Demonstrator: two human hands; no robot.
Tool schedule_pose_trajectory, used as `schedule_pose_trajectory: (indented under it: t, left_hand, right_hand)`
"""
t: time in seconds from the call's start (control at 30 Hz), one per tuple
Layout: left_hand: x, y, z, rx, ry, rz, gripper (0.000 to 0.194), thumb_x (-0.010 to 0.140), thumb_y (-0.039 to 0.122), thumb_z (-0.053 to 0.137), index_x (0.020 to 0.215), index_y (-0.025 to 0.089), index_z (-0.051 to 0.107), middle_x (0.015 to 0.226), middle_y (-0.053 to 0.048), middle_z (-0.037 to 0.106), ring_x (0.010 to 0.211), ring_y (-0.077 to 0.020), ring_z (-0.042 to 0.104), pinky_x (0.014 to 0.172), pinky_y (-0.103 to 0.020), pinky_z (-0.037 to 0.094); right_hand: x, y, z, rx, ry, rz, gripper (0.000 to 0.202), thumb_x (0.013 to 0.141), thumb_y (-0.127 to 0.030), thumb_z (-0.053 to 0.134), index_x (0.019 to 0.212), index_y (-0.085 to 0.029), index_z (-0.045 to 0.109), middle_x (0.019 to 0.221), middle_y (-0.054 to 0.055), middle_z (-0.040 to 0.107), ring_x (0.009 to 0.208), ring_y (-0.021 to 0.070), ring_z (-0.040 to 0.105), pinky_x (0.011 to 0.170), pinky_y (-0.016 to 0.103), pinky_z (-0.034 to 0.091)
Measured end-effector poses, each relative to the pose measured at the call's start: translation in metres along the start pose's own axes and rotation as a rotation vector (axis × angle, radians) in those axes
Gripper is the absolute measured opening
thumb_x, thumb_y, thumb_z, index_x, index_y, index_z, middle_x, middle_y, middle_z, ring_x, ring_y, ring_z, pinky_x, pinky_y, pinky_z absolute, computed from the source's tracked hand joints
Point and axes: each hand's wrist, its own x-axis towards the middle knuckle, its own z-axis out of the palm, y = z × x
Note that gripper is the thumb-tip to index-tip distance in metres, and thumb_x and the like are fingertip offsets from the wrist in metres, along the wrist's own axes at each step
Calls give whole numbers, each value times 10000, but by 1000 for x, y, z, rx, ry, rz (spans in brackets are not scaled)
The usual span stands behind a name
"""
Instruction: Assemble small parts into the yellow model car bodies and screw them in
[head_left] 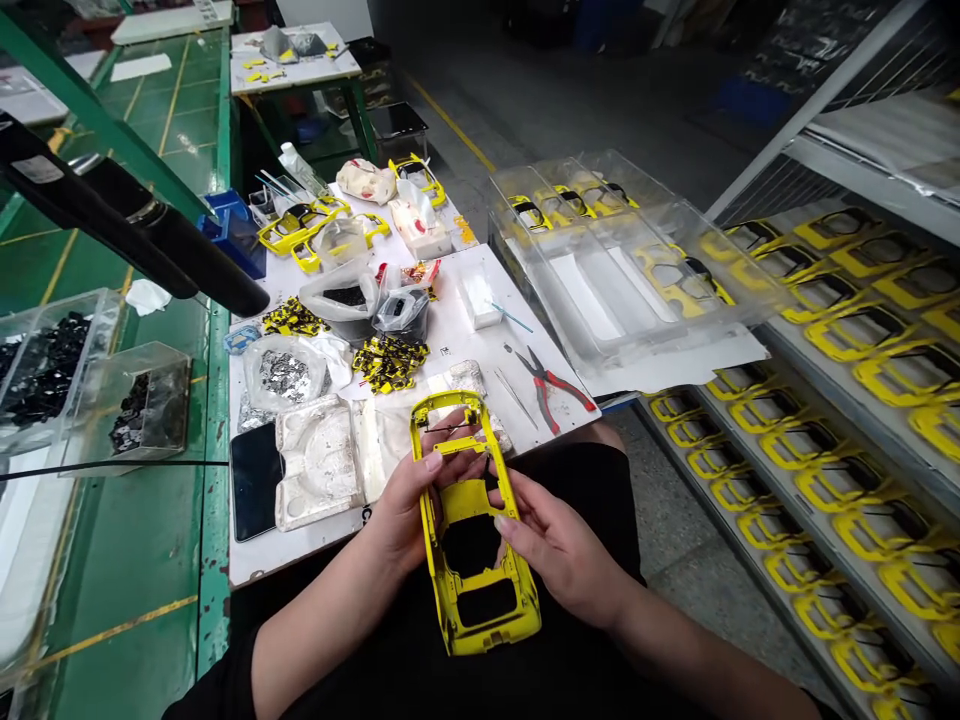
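A yellow toy car body shell [471, 486] with large openings is held over my lap, its inner side facing up. My left hand [409, 500] grips its left edge, with fingers reaching underneath and through the upper opening. On the opposite edge, my right hand [547, 535] has its thumb and fingers closed around the rim. Just beyond the shell lies a white plaster-like mould block [319, 465] on the worktable [274, 555]. Red-handled pliers [553, 385] and thin tweezers [516, 394] rest to the right of it.
Bags of small parts [285, 372] and a pile of yellow-black pieces [388, 362] cover the table. A phone [255, 480] lies left. Clear trays [600, 345] stand right, beside racks of yellow shells [847, 340]. A black tube [202, 255] juts in from the left.
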Motion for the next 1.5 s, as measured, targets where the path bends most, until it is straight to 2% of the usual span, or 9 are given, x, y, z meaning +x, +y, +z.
schedule_pose_trajectory:
  t: [0.07,0.2,0.37,0.67,0.77,0.9,1.13,1.33,1.5]
  left_hand:
    - [-1,2,1,-13,-25,-47,654,827,433,963,1404,237,728,1494,-119,759,1456,-342,685,1285,-472,527]
    - [0,3,-1,-28,-96,-50,720,802,430,966,1447,250,699,1550,-140,727,1513,-410,637,1187,-536,612]
    - [3,1,-7,-70,-152,-39,801,798,397,958,1525,292,638,1618,-140,672,1503,-441,640,1072,-510,671]
    - [2,3,-9,-19,-163,-16,775,798,452,953,1497,290,659,1639,-148,646,1470,-440,660,1094,-553,656]
    - [2,6,-7,-17,-170,-5,811,778,466,965,1509,285,665,1735,-137,556,1513,-448,622,1109,-550,651]
    - [4,6,-10,-54,-196,14,748,784,443,961,1468,297,695,1819,-98,450,1541,-469,591,1112,-561,651]
    - [12,3,-31,-143,-283,-4,945,786,522,998,1610,340,573,1749,-162,536,1498,-475,625,1150,-641,610]
    - [16,-1,-46,-174,-319,-33,996,811,549,986,1662,318,524,1700,-205,581,1442,-473,669,1079,-620,651]
    - [19,-5,-54,-208,-320,-38,1085,755,509,1040,1677,375,484,1719,-185,571,1359,-431,726,1031,-592,662]
  right_hand:
    - [-1,-1,-1,-6,-18,-9,657,1121,-521,731,1724,-355,528,1547,105,683,1303,271,735,1081,383,649]
    - [-3,-8,-1,-10,-75,-27,662,1133,-506,713,1737,-343,500,1567,111,670,1301,283,741,1049,395,657]
    - [-3,-15,-1,-8,-110,-22,666,1130,-490,718,1738,-342,492,1562,105,675,1307,285,741,1058,400,654]
    - [-1,-16,2,-16,-113,3,684,1121,-490,731,1740,-333,487,1551,103,685,1254,274,760,1019,378,660]
    - [1,-16,4,-45,-107,9,697,1123,-515,723,1747,-323,479,1540,108,693,1177,259,779,979,363,663]
    - [5,-14,4,-18,-128,20,662,1134,-506,715,1739,-350,497,1571,87,679,1153,240,778,1001,365,653]
    - [14,-6,5,0,-120,33,629,1125,-496,745,1709,-362,554,1552,52,701,1395,262,696,1146,364,605]
    - [19,-10,10,-71,-94,83,669,1102,-593,744,1702,-350,575,1473,66,750,1347,280,725,1066,363,645]
    - [26,-18,9,-234,-111,103,604,1123,-611,691,1654,-329,628,1438,59,772,1283,281,754,1028,367,644]
